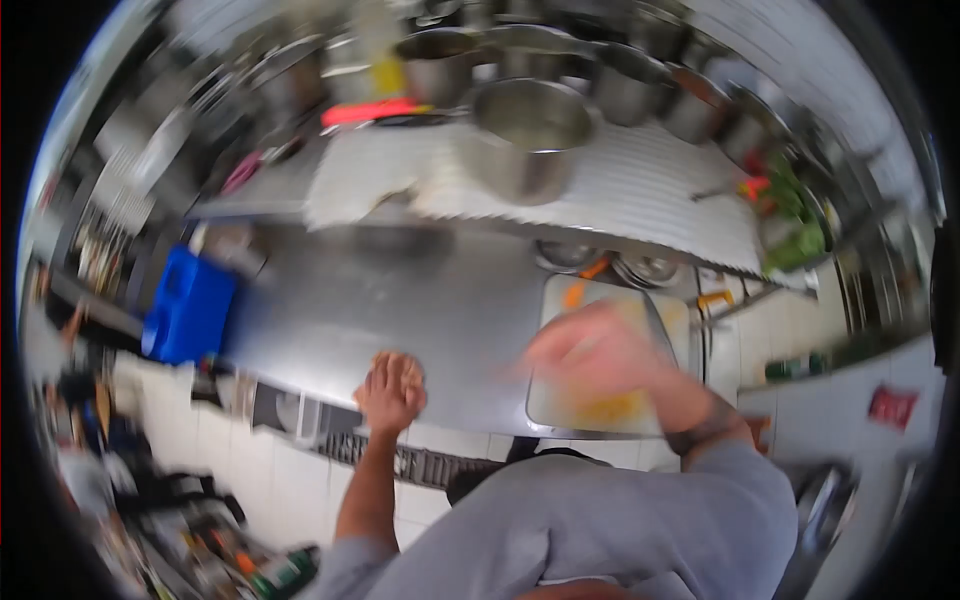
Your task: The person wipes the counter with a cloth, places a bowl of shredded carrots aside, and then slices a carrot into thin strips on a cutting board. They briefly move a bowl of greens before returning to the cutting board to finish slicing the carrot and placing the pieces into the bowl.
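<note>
My left hand (388, 400) is over the front edge of the steel counter (340, 300), fingers curled around a tan, lumpy thing (411, 371) whose kind I cannot make out. My right hand (590, 350) is smeared by motion above a white cutting board (543, 408); whether its fingers hold anything does not show. Yellow bits (612, 409) lie on the board near its front edge. An orange piece (574, 294) lies at the board's far edge. Part of the board is hidden under the right hand and forearm.
A blue jug (190, 308) stands at the counter's left end. Metal bowls (648, 268) sit behind the board. On the raised shelf (640, 190) are a large steel pot (530, 140), several other pots, a red-orange object (372, 112) and green vegetables (797, 245).
</note>
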The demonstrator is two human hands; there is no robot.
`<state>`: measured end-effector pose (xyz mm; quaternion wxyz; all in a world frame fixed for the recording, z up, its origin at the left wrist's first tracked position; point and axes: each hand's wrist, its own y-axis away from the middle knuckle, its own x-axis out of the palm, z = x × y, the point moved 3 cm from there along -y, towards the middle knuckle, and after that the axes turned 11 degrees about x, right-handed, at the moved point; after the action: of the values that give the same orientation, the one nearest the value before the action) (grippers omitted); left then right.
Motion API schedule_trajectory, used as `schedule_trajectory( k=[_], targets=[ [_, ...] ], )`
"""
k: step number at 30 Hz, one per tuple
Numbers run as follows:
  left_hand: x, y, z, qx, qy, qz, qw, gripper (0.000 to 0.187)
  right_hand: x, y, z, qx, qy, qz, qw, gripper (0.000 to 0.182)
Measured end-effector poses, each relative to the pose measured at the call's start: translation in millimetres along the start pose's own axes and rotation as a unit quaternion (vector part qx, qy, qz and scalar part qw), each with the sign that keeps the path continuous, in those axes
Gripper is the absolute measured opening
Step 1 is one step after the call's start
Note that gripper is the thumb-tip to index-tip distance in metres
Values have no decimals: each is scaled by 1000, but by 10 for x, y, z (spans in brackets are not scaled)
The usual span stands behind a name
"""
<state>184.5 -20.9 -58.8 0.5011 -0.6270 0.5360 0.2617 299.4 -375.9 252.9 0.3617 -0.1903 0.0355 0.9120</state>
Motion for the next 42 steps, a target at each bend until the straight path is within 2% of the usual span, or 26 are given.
schedule_trajectory(
  k=[2, 3, 4, 5, 7, 10, 11, 13, 14, 15, 17, 18, 19, 20, 21, 22, 25, 26, 28, 30, 32, 35, 36, 38, 39, 42],
  targets=[
    [9, 79, -20, -20, -70, 15, 997, 66, -913, 38, 122, 75, -35, -272, 959, 29],
    [-105, 72, -95, -71, -60, 43, 995, 64, -1377, -167, 423, 101, 158, -350, 918, 31],
    [-214, 50, -152, -114, -44, 68, 990, 63, -2006, -369, 134, 78, 310, -345, 882, 40],
    [-221, 118, -140, -103, -51, 36, 993, 63, -2613, -572, -138, 48, 452, -351, 819, 49],
    [-199, 171, -51, -72, -38, -5, 997, 64, -3878, -1004, -1143, 29, 571, -295, 766, 69],
    [-105, 234, 52, -31, -18, -33, 999, 65, -4300, -1244, -1363, 42, 493, -303, 814, 64],
    [-87, 263, 51, -53, -30, -42, 997, 65, -4364, -1272, -1404, 25, 463, -309, 830, 62],
    [-120, 310, 81, -4, -6, -63, 998, 65, -4325, -1313, -1414, 27, 421, -337, 842, 58],
    [-187, 347, 100, -12, -9, -64, 998, 65, -4298, -1331, -1418, 45, 405, -354, 842, 57],
    [-226, 328, 88, -40, -8, -34, 999, 65, -4267, -1262, -1382, 70, 476, -384, 788, 57],
    [-214, 292, 78, -81, 10, 9, 997, 65, -4426, -1267, -1487, 15, 556, -420, 717, 64],
    [-186, 258, 97, -90, 29, 25, 995, 64, -4456, -1243, -1494, 59, 696, -360, 619, 45],
    [-171, 226, 102, -78, 26, 20, 996, 65, -4385, -1214, -1426, 76, 829, -289, 472, 30],
    [-193, 194, 95, -64, 23, 17, 998, 65, -4365, -1183, -1402, 59, 915, -217, 335, 27],
    [-259, 134, 8, -120, 8, 54, 991, 67, -4549, -1075, -1426, -70, 846, -313, 427, 27],
    [-11, 203, 129, -47, -56, -17, 997, 68, -4154, -995, -989, 129, 641, -435, 619, 32],
    [-29, 172, 80, -26, -15, 16, 999, 66, -3712, -750, -401, 259, 431, -432, 749, 45],
    [-24, 156, 106, -31, -26, 5, 999, 66, -3477, -685, -226, 283, 376, -430, 771, 50],
    [10, 158, 101, -17, -18, 9, 1000, 65, -3094, -405, 5, 226, 332, -446, 800, 47],
    [1, 165, 112, -6, -14, 1, 1000, 65, -2222, 2, 604, 202, 348, -473, 784, 48],
    [4, 163, 98, -7, -22, 5, 1000, 64, -1902, 415, 807, 201, 314, -476, 797, 48],
    [7, 152, 78, -16, -5, 18, 1000, 64, -924, 982, 1138, 194, 235, -494, 814, 49],
    [5, 152, 64, -3, 0, 22, 1000, 64, -656, 1140, 1122, 194, 205, -486, 827, 51],
    [31, 160, 71, -22, -18, 44, 999, 65, -132, 1319, 902, 231, 126, -444, 856, 44],
    [80, 174, 104, -11, -12, 47, 999, 65, 133, 1312, 714, 261, 98, -399, 874, 42],
    [192, 172, 163, 6, -15, 15, 1000, 66, 995, 1080, -210, 329, 4, -294, 898, 31]
  ],
)
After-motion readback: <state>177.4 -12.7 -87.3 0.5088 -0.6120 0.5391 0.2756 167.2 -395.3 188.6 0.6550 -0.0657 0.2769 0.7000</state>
